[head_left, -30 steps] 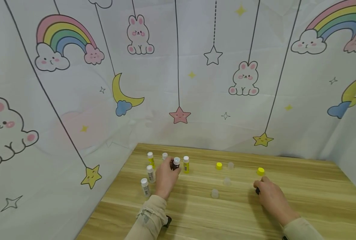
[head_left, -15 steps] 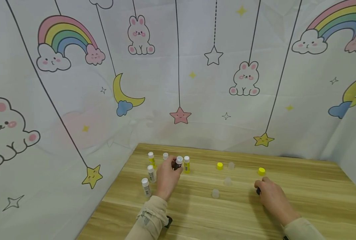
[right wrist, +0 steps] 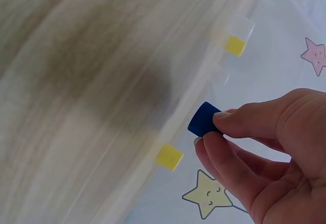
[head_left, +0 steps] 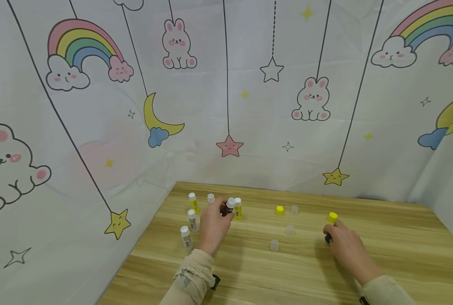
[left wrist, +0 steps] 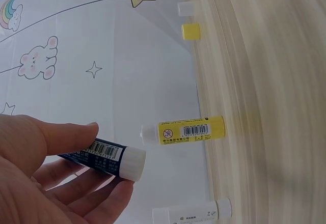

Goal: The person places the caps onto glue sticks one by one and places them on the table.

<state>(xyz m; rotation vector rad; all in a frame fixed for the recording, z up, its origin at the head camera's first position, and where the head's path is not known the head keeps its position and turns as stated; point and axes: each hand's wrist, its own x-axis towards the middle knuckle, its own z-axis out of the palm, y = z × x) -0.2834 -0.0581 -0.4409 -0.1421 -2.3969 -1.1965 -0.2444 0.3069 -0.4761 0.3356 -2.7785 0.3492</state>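
Note:
The left hand (head_left: 213, 224) grips a dark blue glue stick (left wrist: 104, 156) with a white end (left wrist: 132, 164), its thumb and fingers round the dark barrel. Just right of it a yellow glue stick (head_left: 238, 209) stands upright on the table. Between thumb and fingertips the right hand (right wrist: 265, 147) pinches a dark blue cap (right wrist: 205, 119). In the head view this cap is mostly covered by the fingers, and a yellow cap (head_left: 332, 217) lies just beyond that hand.
Left of the left hand stand another yellow glue stick (head_left: 193, 203) and several white ones, among them one at the front (head_left: 186, 238). Between the hands are a yellow cap (head_left: 279, 210) and translucent caps (head_left: 274, 245) on the wooden table (head_left: 249, 271). A printed curtain (head_left: 272, 169) hangs behind.
The left hand has shifted slightly right with the dark glue stick, which now overlaps the yellow one in the head view. The right hand is nearly still, its cap a little more visible.

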